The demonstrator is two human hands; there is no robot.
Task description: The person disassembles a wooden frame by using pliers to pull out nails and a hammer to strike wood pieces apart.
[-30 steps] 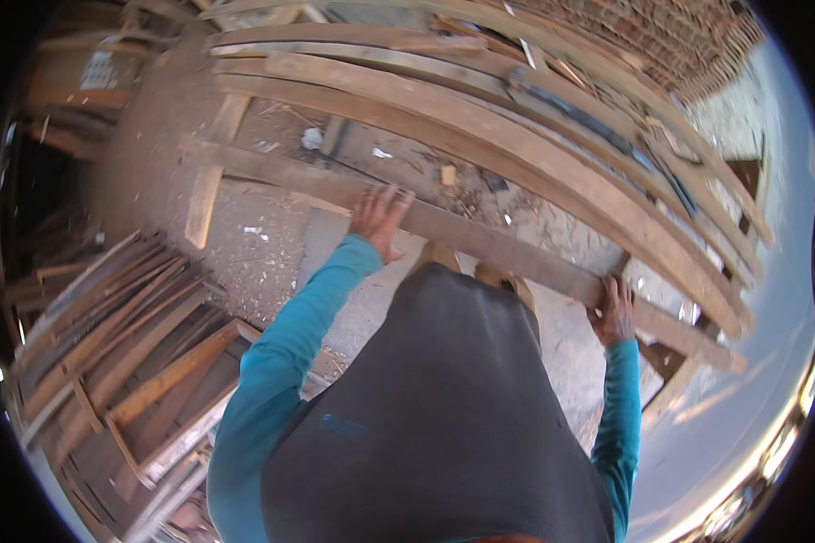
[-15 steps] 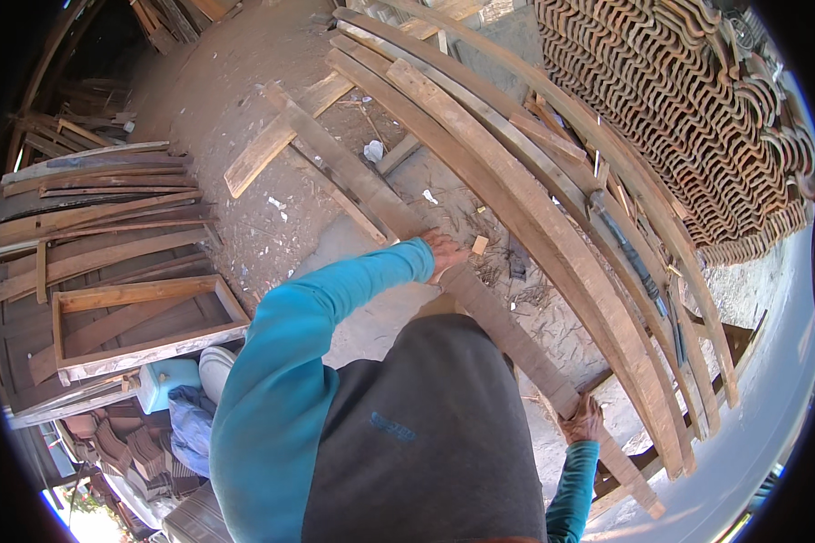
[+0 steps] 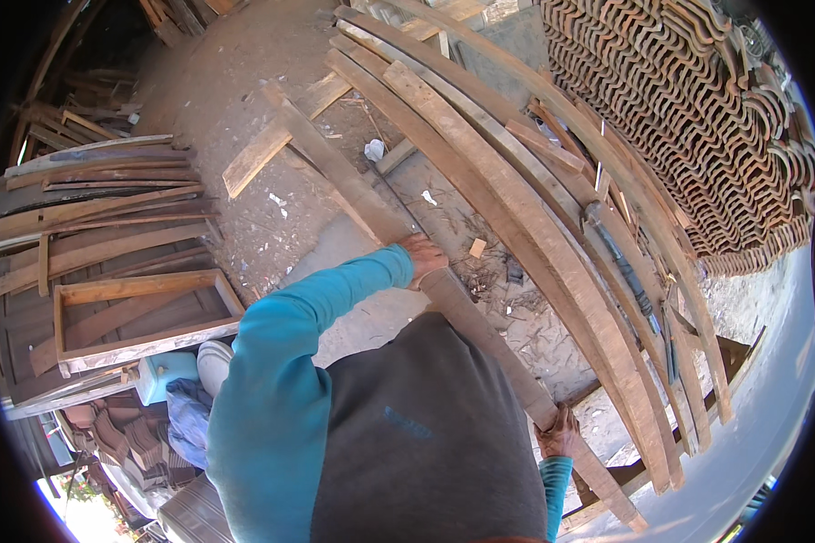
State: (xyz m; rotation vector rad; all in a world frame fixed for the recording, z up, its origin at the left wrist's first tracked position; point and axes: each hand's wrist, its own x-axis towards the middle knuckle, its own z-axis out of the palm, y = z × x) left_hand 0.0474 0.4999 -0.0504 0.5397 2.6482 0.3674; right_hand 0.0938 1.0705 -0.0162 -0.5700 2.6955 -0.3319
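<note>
A long brown wooden plank [image 3: 491, 342] runs in front of me, slanting from upper left to lower right. My left hand [image 3: 426, 259] is closed over it near its middle, the fingers over the far edge. Farther down, close to the plank's right end, my right hand [image 3: 560, 433] wraps round it. Under the plank's far left part, a shorter pale board [image 3: 261, 156] lies crosswise. Another narrow strip of wood shows along the plank's near side there. To the right, several long wooden beams [image 3: 516, 204] lie side by side, apart from both hands.
A dark power tool with a cable [image 3: 620, 267] rests among the beams. Stacked clay roof tiles [image 3: 670, 118] stand at the far right. On the left are a wooden frame [image 3: 145, 353], piled boards [image 3: 91, 240] and a pale blue box [image 3: 165, 376]. Wood scraps litter the ground.
The plank has shifted slightly left and nearer to my body, its lower right end most of all. Both hands have moved along with it, still holding it.
</note>
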